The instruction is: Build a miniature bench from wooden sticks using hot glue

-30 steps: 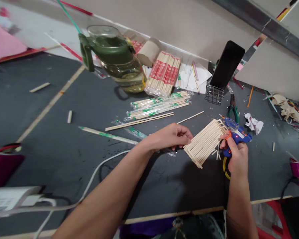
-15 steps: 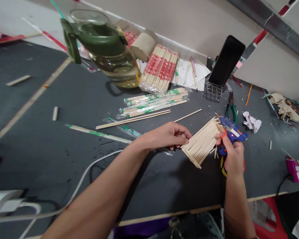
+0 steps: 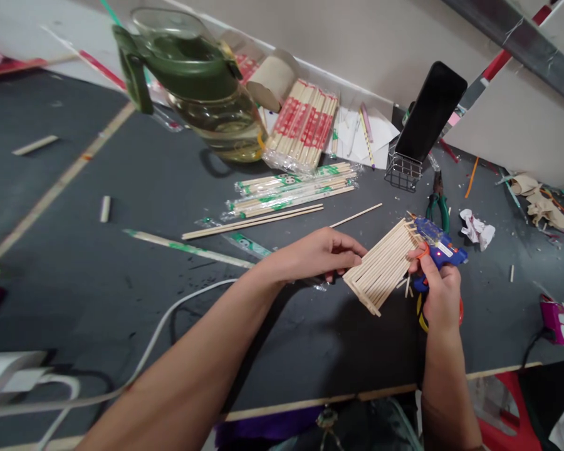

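The pale wooden-stick panel [image 3: 378, 270] has tilted slightly, behind the front edge of the grey worktop [image 3: 286, 357]. Your left hand [image 3: 320, 254] and right hand [image 3: 442, 288] pinch opposite ends.

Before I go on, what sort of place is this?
Probably an indoor craft table, going by the blue glue gun, the panel of thin sticks and the green-handled pliers. Whether it stands in a home or a workshop, I can't tell.
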### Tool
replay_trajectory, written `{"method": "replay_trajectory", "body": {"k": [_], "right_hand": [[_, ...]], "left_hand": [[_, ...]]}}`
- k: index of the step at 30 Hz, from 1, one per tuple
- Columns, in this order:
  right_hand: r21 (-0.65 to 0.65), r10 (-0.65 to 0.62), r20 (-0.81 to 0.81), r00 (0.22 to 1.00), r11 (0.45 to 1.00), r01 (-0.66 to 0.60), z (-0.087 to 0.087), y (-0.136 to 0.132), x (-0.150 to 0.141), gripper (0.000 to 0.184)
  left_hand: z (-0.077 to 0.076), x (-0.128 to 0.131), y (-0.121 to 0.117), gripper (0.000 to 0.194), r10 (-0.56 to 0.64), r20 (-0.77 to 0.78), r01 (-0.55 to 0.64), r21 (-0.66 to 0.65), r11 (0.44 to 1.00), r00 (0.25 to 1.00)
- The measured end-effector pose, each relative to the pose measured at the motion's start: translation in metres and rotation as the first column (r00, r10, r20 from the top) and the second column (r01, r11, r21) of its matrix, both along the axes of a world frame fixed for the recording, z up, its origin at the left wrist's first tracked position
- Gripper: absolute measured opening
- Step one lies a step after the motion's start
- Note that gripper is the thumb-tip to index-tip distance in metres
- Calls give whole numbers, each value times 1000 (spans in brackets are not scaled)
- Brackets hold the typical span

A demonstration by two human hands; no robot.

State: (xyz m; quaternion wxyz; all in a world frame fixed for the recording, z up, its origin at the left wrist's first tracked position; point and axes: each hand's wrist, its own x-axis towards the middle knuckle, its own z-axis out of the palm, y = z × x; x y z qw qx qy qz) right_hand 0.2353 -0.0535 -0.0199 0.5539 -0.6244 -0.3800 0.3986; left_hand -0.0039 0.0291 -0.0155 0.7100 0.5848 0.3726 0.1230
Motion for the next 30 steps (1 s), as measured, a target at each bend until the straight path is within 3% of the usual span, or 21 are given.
{"method": "replay_trajectory", "body": {"k": [5, 14, 23, 30], "right_hand": [[12, 6, 12, 1000, 1000, -6, -2, 0, 2, 25], [9, 9, 25, 1000, 1000, -9, -3, 1, 2, 25], [8, 14, 14, 1000, 1000, -14, 2, 1, 0, 23], [4, 11, 6, 1000, 1000, -11, 0, 0, 1, 21]], "left_hand": [[-5, 4, -1, 36, 40, 25, -40, 20, 999, 999], [-5, 5, -3, 61, 68, 91, -67, -13, 998, 994], [-3, 5, -2, 54, 53, 120, -51, -18, 999, 991], [-14, 12, -2, 44, 161, 135, -157, -41, 987, 978]]}}
